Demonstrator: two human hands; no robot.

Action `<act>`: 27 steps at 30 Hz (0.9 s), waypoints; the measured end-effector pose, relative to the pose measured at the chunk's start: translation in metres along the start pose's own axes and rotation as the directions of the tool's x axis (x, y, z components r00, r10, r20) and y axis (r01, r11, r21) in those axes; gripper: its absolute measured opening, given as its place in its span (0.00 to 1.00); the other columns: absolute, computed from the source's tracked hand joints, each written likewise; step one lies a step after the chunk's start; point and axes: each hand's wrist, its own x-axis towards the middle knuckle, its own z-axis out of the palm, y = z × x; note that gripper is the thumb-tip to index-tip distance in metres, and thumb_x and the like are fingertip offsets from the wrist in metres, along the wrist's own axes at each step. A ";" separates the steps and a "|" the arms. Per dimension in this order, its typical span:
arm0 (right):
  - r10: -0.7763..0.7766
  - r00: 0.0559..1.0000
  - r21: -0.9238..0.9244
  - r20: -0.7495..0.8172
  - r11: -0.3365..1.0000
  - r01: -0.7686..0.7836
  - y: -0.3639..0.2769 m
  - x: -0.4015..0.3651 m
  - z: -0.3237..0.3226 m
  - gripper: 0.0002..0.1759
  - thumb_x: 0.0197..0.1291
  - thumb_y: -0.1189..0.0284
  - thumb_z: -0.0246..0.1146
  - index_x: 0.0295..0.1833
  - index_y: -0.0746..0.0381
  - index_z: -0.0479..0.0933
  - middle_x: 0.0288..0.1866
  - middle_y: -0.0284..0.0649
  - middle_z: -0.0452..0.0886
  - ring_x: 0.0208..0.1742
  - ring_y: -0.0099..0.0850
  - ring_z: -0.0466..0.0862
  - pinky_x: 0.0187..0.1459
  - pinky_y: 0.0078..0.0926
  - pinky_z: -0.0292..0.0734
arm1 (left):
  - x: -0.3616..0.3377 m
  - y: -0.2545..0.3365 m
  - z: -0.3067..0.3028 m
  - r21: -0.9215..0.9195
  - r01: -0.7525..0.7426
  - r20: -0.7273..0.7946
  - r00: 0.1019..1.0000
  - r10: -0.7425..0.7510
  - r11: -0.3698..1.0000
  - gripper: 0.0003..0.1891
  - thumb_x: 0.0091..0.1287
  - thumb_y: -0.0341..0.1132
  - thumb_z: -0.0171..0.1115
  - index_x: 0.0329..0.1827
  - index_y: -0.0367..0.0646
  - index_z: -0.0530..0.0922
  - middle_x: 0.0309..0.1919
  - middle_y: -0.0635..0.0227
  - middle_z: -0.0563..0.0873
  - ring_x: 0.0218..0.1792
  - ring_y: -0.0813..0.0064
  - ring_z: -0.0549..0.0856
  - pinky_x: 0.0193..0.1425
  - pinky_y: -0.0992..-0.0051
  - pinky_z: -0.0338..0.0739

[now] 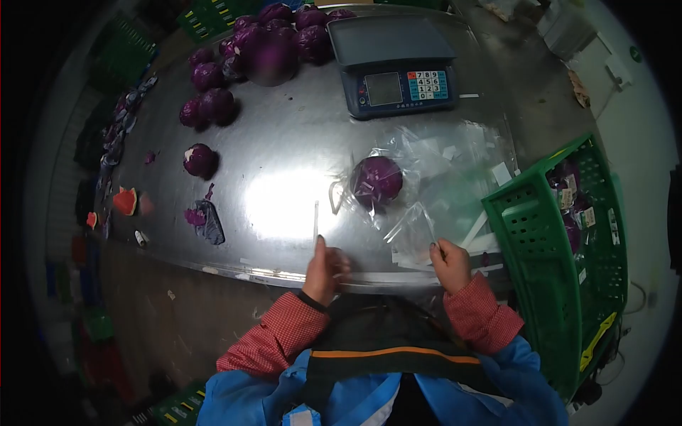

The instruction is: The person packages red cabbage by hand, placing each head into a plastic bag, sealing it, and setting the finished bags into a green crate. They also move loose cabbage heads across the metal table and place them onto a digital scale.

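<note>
A red cabbage (377,180) rests on the metal table inside a clear plastic bag (412,227). My right hand (452,265) is closed in a pinch at the near side of the bag, apparently on its edge. To the left, my left hand (325,271) has its thumb raised and its fingers curled and smeared by motion. A thin white strip (316,219) stands out from the thumb tip, seemingly gripped there. More clear bags (465,153) lie to the right of the cabbage.
A digital scale (401,71) stands at the back, beside a heap of red cabbages (277,42). On the right is a green crate (533,234) with labelled cabbages inside. Loose leaves (208,221) and a red-orange object (125,201) lie left on the metal table (270,128).
</note>
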 end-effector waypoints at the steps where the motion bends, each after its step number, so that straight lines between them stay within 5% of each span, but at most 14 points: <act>1: -0.042 0.999 -0.100 -0.024 0.994 0.039 -0.003 0.000 -0.002 0.11 0.57 0.66 0.62 0.33 0.64 0.73 0.23 0.46 0.76 0.24 0.44 0.77 0.29 0.37 0.71 | -0.007 0.002 0.010 0.009 0.021 0.042 0.999 -0.021 1.000 0.30 0.70 0.65 0.38 0.38 0.45 0.71 0.27 0.68 0.77 0.28 0.74 0.77 0.34 0.70 0.76; 4: -0.245 0.957 -0.314 -0.154 0.931 0.187 -0.022 0.003 -0.015 0.16 0.52 0.62 0.67 0.37 0.63 0.75 0.29 0.45 0.77 0.31 0.43 0.78 0.32 0.38 0.73 | -0.007 0.016 0.041 0.073 0.016 0.142 0.989 -0.026 0.997 0.31 0.69 0.68 0.36 0.38 0.47 0.71 0.29 0.68 0.78 0.31 0.74 0.79 0.38 0.71 0.76; 6: -0.447 0.837 -0.361 -0.314 0.872 0.331 -0.054 0.006 -0.035 0.20 0.48 0.60 0.70 0.39 0.62 0.75 0.33 0.44 0.77 0.36 0.43 0.78 0.35 0.38 0.74 | -0.006 0.024 0.054 0.109 -0.026 0.148 0.989 0.010 0.994 0.31 0.69 0.67 0.36 0.37 0.47 0.71 0.28 0.69 0.79 0.31 0.74 0.79 0.38 0.71 0.76; 9: -0.513 0.814 -0.394 -0.273 0.832 0.392 -0.087 0.021 -0.040 0.22 0.45 0.57 0.71 0.38 0.62 0.76 0.35 0.45 0.76 0.40 0.43 0.77 0.37 0.39 0.73 | -0.004 0.027 0.063 0.141 -0.033 0.154 0.988 0.011 0.989 0.29 0.70 0.66 0.38 0.37 0.46 0.72 0.26 0.69 0.79 0.29 0.75 0.79 0.37 0.72 0.76; 15: -0.667 0.745 -0.400 0.011 0.680 0.614 -0.087 0.025 0.008 0.09 0.47 0.66 0.66 0.31 0.59 0.76 0.29 0.36 0.72 0.33 0.35 0.74 0.34 0.33 0.69 | -0.012 0.039 0.072 0.203 -0.020 0.140 0.990 -0.009 0.979 0.27 0.70 0.62 0.43 0.35 0.46 0.72 0.26 0.71 0.78 0.27 0.76 0.78 0.32 0.73 0.75; 20: -0.725 0.689 -0.420 0.011 0.622 0.661 -0.088 0.014 0.018 0.03 0.47 0.71 0.61 0.28 0.57 0.74 0.29 0.33 0.71 0.34 0.31 0.74 0.34 0.30 0.67 | -0.009 0.045 0.072 0.496 -0.142 0.196 0.979 0.049 0.857 0.25 0.70 0.59 0.47 0.34 0.44 0.74 0.26 0.72 0.78 0.27 0.77 0.79 0.31 0.73 0.75; 23: -0.765 0.641 -0.457 0.062 0.549 0.700 -0.089 0.011 0.018 0.03 0.47 0.71 0.59 0.28 0.58 0.74 0.30 0.33 0.72 0.34 0.30 0.74 0.35 0.29 0.68 | -0.014 0.059 0.072 0.450 -0.038 0.172 0.984 -0.046 0.892 0.26 0.69 0.59 0.49 0.34 0.42 0.76 0.25 0.71 0.79 0.27 0.77 0.79 0.32 0.74 0.75; 24: -0.780 0.620 -0.471 0.082 0.518 0.714 -0.090 0.010 0.018 0.03 0.47 0.71 0.58 0.28 0.58 0.74 0.30 0.33 0.72 0.34 0.30 0.74 0.35 0.29 0.68 | -0.008 0.064 0.068 0.496 0.005 0.201 0.972 -0.121 0.868 0.27 0.68 0.59 0.51 0.33 0.41 0.78 0.24 0.70 0.79 0.26 0.77 0.79 0.32 0.74 0.76; 27: -0.806 0.565 -0.445 0.178 0.446 0.776 -0.099 0.006 0.022 0.05 0.45 0.72 0.58 0.31 0.59 0.74 0.31 0.36 0.73 0.34 0.31 0.75 0.36 0.28 0.69 | 0.018 0.064 0.063 0.725 -0.171 0.281 0.958 -0.060 0.667 0.27 0.67 0.59 0.52 0.30 0.39 0.78 0.22 0.69 0.79 0.25 0.78 0.78 0.31 0.73 0.76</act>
